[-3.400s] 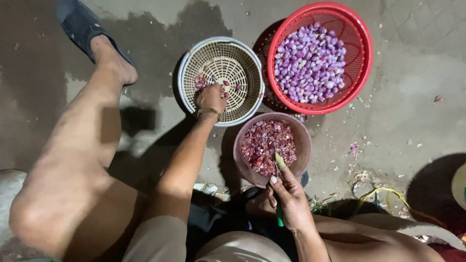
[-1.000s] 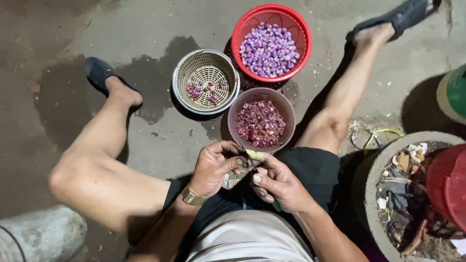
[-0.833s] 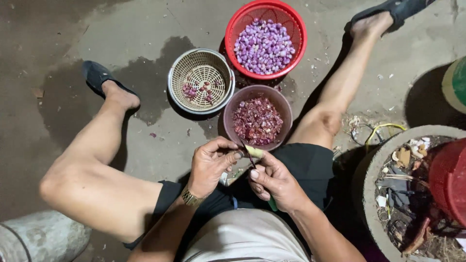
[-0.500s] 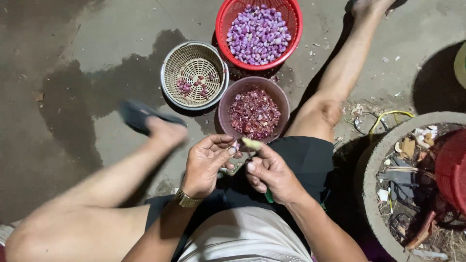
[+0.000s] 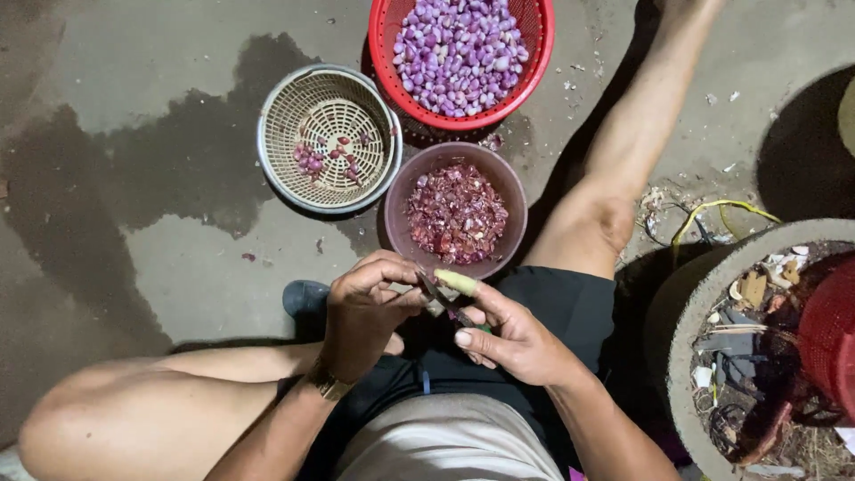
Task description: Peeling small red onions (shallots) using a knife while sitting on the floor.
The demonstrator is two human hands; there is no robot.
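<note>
The head camera looks down at us sitting on the wet concrete floor (image 5: 160, 294) with our legs spread wide. Our left hand (image 5: 365, 312) has its fingers curled shut around a small shallot (image 5: 426, 287), which is mostly hidden between our two hands, just above our lap. Our right hand (image 5: 512, 343) grips a small knife (image 5: 450, 298) with a green handle, and its thumb wears a yellowish finger guard (image 5: 456, 282).

We judge that we are peeling the shallot right now. The next move calls for a small, careful cut that stays away from our left fingers.

Just in front of our hands sits a brown bowl (image 5: 401, 191) full of red skins. To its left is a beige basket (image 5: 276, 116) with a few shallots. Behind them is a red basket (image 5: 543, 36) full of purple shallots.
</note>
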